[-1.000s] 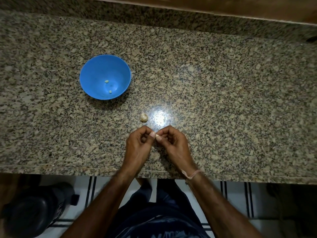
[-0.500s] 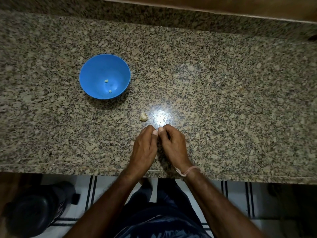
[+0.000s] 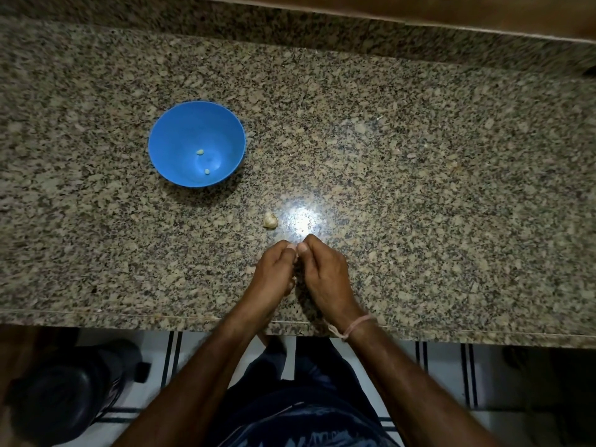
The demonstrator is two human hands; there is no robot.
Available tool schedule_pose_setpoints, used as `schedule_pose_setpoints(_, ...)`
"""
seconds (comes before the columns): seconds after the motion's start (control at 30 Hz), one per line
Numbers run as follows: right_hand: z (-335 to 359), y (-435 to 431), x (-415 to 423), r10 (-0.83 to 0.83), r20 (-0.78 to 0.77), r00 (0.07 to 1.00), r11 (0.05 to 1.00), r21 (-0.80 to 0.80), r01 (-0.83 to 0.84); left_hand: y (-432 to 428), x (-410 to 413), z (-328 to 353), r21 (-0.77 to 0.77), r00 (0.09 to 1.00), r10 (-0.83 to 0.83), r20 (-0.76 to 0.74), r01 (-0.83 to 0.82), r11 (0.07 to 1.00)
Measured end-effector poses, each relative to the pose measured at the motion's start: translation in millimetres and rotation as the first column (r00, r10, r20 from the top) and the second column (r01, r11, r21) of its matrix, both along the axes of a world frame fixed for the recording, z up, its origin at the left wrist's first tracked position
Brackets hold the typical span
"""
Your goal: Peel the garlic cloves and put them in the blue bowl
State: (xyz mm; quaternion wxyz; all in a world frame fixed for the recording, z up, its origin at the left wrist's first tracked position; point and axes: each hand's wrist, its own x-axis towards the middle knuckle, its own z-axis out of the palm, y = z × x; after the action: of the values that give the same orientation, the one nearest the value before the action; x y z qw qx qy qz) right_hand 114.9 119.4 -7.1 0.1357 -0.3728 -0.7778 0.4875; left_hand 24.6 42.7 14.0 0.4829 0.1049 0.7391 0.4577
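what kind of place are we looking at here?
Most likely a home kitchen: a speckled granite countertop, a blue bowl holding two peeled cloves, an unpeeled garlic piece on the stone, and tiled floor below the counter edge.

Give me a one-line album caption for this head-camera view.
Left hand and right hand meet over a granite counter beside a garlic piece; two peeled cloves lie in the blue bowl.

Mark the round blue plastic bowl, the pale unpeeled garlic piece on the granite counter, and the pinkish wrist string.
round blue plastic bowl (image 3: 175,140): head view, bare inner wall.
pale unpeeled garlic piece (image 3: 270,220): head view, its middle.
pinkish wrist string (image 3: 359,324): head view, strand across right wrist.
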Motion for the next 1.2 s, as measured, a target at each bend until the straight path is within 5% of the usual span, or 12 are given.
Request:
schedule_pose_setpoints(0.1,1.4,2.1,-2.5,0.015,0.032,0.999,0.998,0.059,-0.017,2.6,2.6,7.0,0.017,0.999,0.03,0.016,-0.03,0.999)
schedule_pose_setpoints(0.2,6.4,6.6,-8.7,-0.059,0.064,0.996,0.922,-0.378,0.079,-4.2,2.5,0.7,0.039,0.944,-0.068,-0.323,0.085,0.996)
schedule_pose_setpoints(0.27,6.7,6.3,-8.7,-0.068,0.081,0.994,0.837,-0.538,0.101,-5.4,0.3,-0.4,0.055,0.935,-0.088,-0.344,0.114,0.992)
schedule_pose_setpoints(0.47,6.2,-2.0,-3.5,0.019,-0.016,1.0,0.999,-0.05,-0.02,0.0,-6.2,1.7,0.017,0.979,0.05,0.198,-0.054,0.998)
schedule_pose_setpoints(0.57,-4.8,-0.5,-1.6,0.064,0.035,0.997,0.989,0.132,-0.068,2.0,-6.0,0.5,-0.01,0.973,0.06,0.223,-0.059,0.998)
schedule_pose_setpoints(0.77,-7.7,-2.3,1.6,0.067,0.067,0.995,0.975,0.207,-0.08,3.8,-5.4,-2.0,-0.031,0.944,0.128,0.303,-0.125,0.992)
schedule_pose_setpoints(0.8,-6.6,-2.5,1.5,0.058,0.059,0.997,0.98,0.186,-0.069,2.9,-4.4,-1.8,-0.024,0.952,0.124,0.28,-0.122,0.992)
schedule_pose_setpoints(0.87,-1.7,-3.3,0.5,-0.021,-0.013,1.0,1.0,0.022,0.021,-1.4,0.4,-5.5,-0.004,0.999,0.034,-0.006,-0.034,0.999)
schedule_pose_setpoints(0.93,2.9,-4.2,-2.5,-0.136,-0.046,0.99,0.974,-0.187,0.125,-6.7,5.0,-11.8,0.005,0.906,-0.092,-0.414,0.104,0.995)
schedule_pose_setpoints(1.0,3.7,-4.1,-5.0,-0.186,-0.012,0.983,0.936,-0.307,0.173,-9.6,4.8,-15.9,0.01,0.767,-0.138,-0.626,0.185,0.983)
schedule_pose_setpoints(1.13,3.6,-7.3,-4.5,-0.225,0.017,0.974,0.857,-0.472,0.206,-10.3,0.8,-19.5,-0.055,0.631,-0.217,-0.744,0.265,0.963)
schedule_pose_setpoints(1.2,2.7,-9.8,-1.6,-0.201,0.019,0.979,0.916,-0.351,0.194,-11.5,2.2,-21.6,-0.043,0.767,-0.208,-0.606,0.229,0.972)
